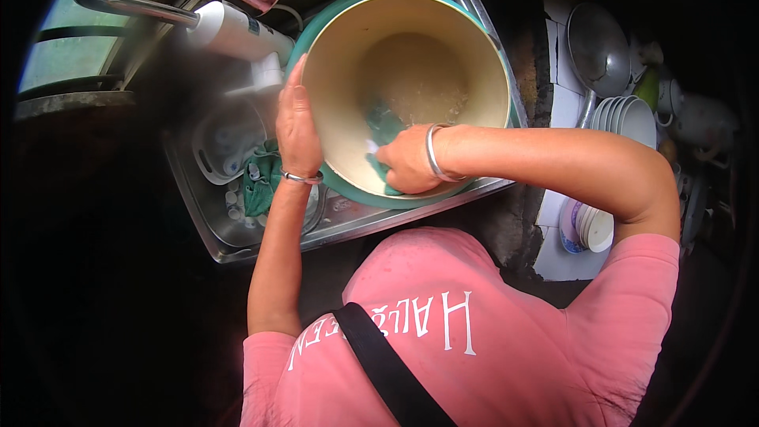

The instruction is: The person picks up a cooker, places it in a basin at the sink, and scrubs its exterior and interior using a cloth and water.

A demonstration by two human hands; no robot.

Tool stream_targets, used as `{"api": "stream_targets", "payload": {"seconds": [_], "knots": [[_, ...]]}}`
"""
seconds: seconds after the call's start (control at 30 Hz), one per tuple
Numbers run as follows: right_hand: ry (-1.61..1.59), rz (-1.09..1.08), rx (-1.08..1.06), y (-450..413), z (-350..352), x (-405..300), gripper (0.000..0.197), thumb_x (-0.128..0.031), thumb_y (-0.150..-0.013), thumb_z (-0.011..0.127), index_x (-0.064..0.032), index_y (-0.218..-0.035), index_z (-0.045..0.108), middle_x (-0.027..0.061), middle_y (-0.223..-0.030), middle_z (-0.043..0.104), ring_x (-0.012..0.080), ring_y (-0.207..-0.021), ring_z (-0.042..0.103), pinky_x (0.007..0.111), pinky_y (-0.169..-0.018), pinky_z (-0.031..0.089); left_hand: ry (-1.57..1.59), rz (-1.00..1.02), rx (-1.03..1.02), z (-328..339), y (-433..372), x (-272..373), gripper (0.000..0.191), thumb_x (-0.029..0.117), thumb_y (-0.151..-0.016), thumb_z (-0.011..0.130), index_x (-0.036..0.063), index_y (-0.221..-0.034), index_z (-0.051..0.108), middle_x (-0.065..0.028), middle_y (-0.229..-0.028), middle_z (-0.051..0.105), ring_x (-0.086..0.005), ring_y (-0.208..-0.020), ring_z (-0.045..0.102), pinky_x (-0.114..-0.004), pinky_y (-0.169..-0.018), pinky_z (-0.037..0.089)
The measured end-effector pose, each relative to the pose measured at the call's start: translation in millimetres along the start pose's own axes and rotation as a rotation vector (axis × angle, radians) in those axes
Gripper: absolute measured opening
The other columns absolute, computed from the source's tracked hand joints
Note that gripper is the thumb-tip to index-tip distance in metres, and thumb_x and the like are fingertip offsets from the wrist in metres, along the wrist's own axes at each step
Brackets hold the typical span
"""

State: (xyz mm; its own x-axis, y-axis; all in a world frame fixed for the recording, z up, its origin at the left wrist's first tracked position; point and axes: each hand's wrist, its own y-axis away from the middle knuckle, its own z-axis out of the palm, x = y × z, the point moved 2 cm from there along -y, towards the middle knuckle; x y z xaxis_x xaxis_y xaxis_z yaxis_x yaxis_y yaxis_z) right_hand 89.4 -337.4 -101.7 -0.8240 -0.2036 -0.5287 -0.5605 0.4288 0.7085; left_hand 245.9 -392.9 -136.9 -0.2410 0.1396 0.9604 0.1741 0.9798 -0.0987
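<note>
A large round basin (332, 47), cream inside and green outside, rests tilted over the metal sink with its mouth turned towards me. My left hand (298, 130) lies flat along its left rim, steadying the outside with the fingers pointing up. Inside the mouth, at the lower wall, my right hand (409, 160) grips a green cloth (384, 124) pressed against the cream surface. A little water glistens near the basin's bottom. Part of the cloth is hidden under my right fingers.
The steel sink (204, 231) holds a white plastic basket (207, 169), another green cloth (259, 184) and small cups. A chrome faucet (136, 6) arches at upper left. On the right ledge are a metal wok (598, 50), stacked white bowls (631, 118) and small dishes (595, 230).
</note>
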Motion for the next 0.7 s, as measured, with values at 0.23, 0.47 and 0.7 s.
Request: {"api": "stream_targets", "payload": {"seconds": [0.23, 0.47, 0.7], "knots": [[-0.783, -0.007, 0.311, -35, -8, -6, 0.024, -0.013, -0.079, 0.042, 0.0081, -0.086, 0.052, 0.0197, -0.062, 0.059, 0.0260, -0.052, 0.061, 0.040, -0.051, 0.050, 0.154, -0.017, -0.041, 5, -4, -3, 0.049, 0.033, -0.100, 0.025, -0.0016, -0.130, 0.042, -0.0114, -0.132, 0.045, -0.0201, -0.122, 0.040, -0.031, -0.103, 0.028], [-1.812, 0.216, 0.954, -67, -57, -9, 0.026, -0.015, -0.084, 0.044, 0.0062, -0.097, 0.051, 0.0169, -0.068, 0.060, 0.0228, -0.045, 0.058, 0.036, -0.039, 0.045, 0.128, -0.100, -0.045, 0, 4, -4, 0.052, 0.038, -0.099, 0.024, 0.0016, -0.134, 0.037, -0.0084, -0.129, 0.046, -0.0172, -0.116, 0.043, -0.029, -0.100, 0.031], [-1.010, 0.164, 0.492, -73, -10, 2, 0.041, -0.014, -0.083, 0.042, 0.0046, -0.119, 0.046, 0.0216, -0.094, 0.061, 0.0287, -0.069, 0.062, 0.039, -0.062, 0.051, 0.031, 0.033, 0.065, 2, 9, -9, 0.040, 0.014, -0.093, 0.044, 0.0059, -0.131, 0.044, -0.0105, -0.117, 0.052, -0.0156, -0.101, 0.049, -0.028, -0.090, 0.037]]}}
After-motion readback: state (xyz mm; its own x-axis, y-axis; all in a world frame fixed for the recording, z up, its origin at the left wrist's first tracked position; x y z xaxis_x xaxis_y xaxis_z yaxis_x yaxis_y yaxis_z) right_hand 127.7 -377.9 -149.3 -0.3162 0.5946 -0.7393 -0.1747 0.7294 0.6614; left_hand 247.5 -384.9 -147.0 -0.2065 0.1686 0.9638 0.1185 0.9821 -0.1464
